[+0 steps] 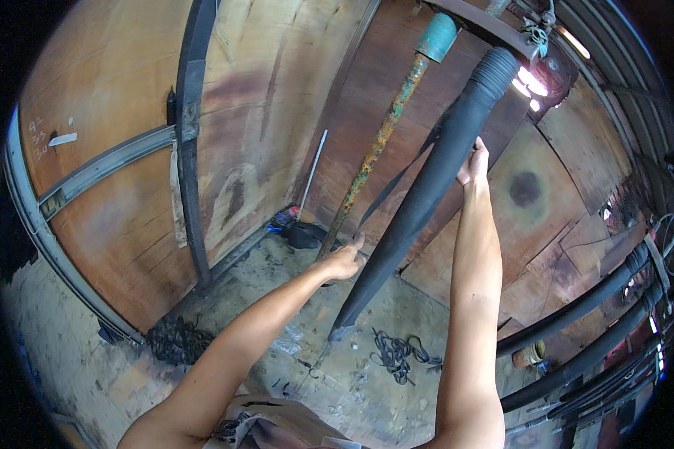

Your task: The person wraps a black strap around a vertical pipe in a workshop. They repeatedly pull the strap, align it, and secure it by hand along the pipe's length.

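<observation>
A long, thick black rubber tube hangs at a slant in front of me, with ridged bands wound round its upper end. From behind that end a narrow black strip runs down to the left. My left hand is at the strip's lower end, thumb up and fingers closed, close beside the tube's left side. My right hand is raised to the tube's right side higher up, its fingers bent against it and partly hidden behind it.
A rusty pole with a green cap stands left of the tube, below a dark overhead beam. Tangled black strips lie on the floor. More black tubes hang at the right, near a bucket. Wooden panels form the walls.
</observation>
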`<control>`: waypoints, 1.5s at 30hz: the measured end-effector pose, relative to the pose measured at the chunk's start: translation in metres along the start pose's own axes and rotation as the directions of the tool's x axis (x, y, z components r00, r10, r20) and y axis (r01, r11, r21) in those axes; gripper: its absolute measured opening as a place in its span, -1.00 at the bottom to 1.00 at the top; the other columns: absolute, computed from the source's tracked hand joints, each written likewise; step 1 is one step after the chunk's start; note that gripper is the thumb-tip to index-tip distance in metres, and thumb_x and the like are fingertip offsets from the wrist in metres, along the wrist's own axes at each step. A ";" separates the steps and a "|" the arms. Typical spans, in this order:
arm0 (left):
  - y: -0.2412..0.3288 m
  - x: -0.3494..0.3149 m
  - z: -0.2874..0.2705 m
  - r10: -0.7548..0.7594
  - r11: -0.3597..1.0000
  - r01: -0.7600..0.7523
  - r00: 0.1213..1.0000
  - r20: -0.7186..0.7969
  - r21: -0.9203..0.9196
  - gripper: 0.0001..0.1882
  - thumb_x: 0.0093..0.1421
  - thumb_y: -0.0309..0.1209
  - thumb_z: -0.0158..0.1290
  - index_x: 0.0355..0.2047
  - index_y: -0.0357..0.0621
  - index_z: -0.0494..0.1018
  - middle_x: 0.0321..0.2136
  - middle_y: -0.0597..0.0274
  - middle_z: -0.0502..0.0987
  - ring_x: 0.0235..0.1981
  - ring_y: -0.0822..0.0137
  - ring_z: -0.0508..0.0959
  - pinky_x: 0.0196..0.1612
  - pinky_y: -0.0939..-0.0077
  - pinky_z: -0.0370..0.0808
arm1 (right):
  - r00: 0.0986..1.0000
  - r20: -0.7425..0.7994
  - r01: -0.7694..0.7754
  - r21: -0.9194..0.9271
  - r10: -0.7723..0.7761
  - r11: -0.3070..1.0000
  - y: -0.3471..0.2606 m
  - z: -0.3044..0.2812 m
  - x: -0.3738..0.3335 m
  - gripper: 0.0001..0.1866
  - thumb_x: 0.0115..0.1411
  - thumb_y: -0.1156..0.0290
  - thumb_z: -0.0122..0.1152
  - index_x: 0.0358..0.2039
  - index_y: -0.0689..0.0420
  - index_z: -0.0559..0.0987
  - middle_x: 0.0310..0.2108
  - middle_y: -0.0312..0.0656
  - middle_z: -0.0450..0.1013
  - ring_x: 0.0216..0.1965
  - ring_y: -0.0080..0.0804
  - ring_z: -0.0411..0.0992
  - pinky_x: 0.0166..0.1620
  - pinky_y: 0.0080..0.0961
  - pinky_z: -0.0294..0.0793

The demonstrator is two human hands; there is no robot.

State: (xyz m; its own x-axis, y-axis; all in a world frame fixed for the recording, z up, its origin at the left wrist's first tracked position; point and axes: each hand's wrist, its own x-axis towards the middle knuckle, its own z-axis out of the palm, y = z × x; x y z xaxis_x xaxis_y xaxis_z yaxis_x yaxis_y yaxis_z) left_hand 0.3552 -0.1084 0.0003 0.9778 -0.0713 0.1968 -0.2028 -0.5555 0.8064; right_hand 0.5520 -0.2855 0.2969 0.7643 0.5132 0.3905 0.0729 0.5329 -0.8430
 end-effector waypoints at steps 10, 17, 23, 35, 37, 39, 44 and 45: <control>-0.041 -0.075 0.008 0.079 0.971 -0.105 0.989 -0.124 -0.213 -0.23 0.40 -0.24 0.04 0.46 -0.21 -0.05 0.37 -0.24 0.19 0.27 -0.05 0.40 0.26 0.22 0.40 | 0.935 0.353 -0.029 -0.051 0.045 0.998 0.001 0.005 0.018 -0.53 0.36 0.25 -0.05 0.13 0.32 0.43 -0.20 0.05 0.57 -0.15 -0.11 0.56 0.09 -0.03 0.55; -0.207 -0.262 0.037 -0.296 0.955 0.280 0.923 -0.246 -0.098 -0.30 0.32 -0.31 0.12 0.38 -0.31 0.13 0.18 -0.10 0.46 0.10 0.16 0.53 0.09 0.28 0.51 | 0.916 -0.129 0.364 -0.128 -0.379 0.923 -0.018 -0.053 0.022 -0.74 0.40 0.20 0.12 -0.16 0.15 0.52 -0.31 -0.26 0.46 -0.37 -0.39 0.39 -0.18 -0.39 0.45; -0.290 -0.432 0.065 -0.793 0.599 0.733 0.599 -0.111 -0.324 -0.45 0.19 -0.32 0.16 0.11 -0.45 0.40 -0.10 -0.23 0.60 -0.11 0.10 0.62 -0.03 0.24 0.53 | 0.873 -0.067 0.450 -0.275 -0.484 0.850 -0.073 -0.050 -0.103 -0.76 0.43 0.17 0.10 -0.29 0.05 0.42 -0.47 -0.39 0.26 -0.55 -0.67 0.15 -0.49 -0.69 0.11; -0.110 -0.183 0.054 -0.167 0.882 0.129 0.985 -0.044 -0.453 -0.26 0.33 -0.22 0.16 0.37 -0.32 0.13 0.30 -0.22 0.30 0.27 0.06 0.41 0.24 0.23 0.41 | 0.865 0.185 0.420 -0.774 -0.465 0.473 -0.004 0.120 -0.164 -0.74 0.44 0.25 0.11 -0.38 0.11 0.47 -0.54 -0.40 0.38 -0.59 -0.68 0.35 -0.48 -0.72 0.31; -0.041 -0.141 0.047 -0.004 0.914 -0.058 0.988 -0.152 -0.403 -0.16 0.34 -0.12 0.13 0.42 -0.31 0.00 0.36 -0.25 0.17 0.37 -0.03 0.26 0.36 0.19 0.24 | 0.886 0.189 0.380 -0.819 -0.424 0.429 0.005 0.130 -0.156 -0.74 0.42 0.30 0.14 -0.42 0.12 0.47 -0.55 -0.44 0.38 -0.56 -0.72 0.33 -0.47 -0.71 0.25; 0.010 -0.114 0.033 0.157 0.941 -0.230 0.946 -0.284 -0.248 -0.13 0.34 -0.07 0.09 0.43 -0.30 -0.03 0.39 -0.28 0.09 0.42 -0.09 0.13 0.42 0.17 0.11 | 0.873 0.239 0.413 -0.827 -0.425 0.382 0.011 0.140 -0.158 -0.76 0.42 0.32 0.14 -0.42 0.11 0.48 -0.56 -0.47 0.36 -0.55 -0.77 0.27 -0.47 -0.70 0.21; 0.061 -0.075 0.016 0.302 0.917 -0.343 0.930 -0.208 -0.203 -0.18 0.37 -0.12 0.05 0.45 -0.25 -0.04 0.42 -0.12 0.07 0.43 0.00 0.13 0.42 0.21 0.11 | 0.894 0.184 0.372 -0.813 -0.409 0.448 0.015 0.166 -0.182 -0.72 0.37 0.31 0.20 -0.46 0.17 0.46 -0.59 -0.46 0.30 -0.55 -0.71 0.21 -0.47 -0.61 0.23; 0.062 -0.072 0.017 0.301 0.927 -0.327 0.941 -0.153 -0.186 -0.19 0.37 -0.12 0.06 0.44 -0.26 -0.02 0.40 -0.11 0.13 0.41 0.01 0.15 0.42 0.23 0.13 | 0.886 0.242 0.402 -0.827 -0.396 0.393 0.017 0.170 -0.185 -0.70 0.36 0.30 0.22 -0.47 0.19 0.46 -0.60 -0.43 0.31 -0.54 -0.69 0.22 -0.46 -0.59 0.24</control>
State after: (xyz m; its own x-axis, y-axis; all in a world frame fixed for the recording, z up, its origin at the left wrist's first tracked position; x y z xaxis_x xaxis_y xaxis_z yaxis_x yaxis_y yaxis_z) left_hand 0.2729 -0.1518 0.0262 0.8513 -0.1075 0.5135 -0.5171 -0.3375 0.7866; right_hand 0.3031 -0.2567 0.2731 0.4927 0.4063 0.7695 0.8658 -0.1408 -0.4801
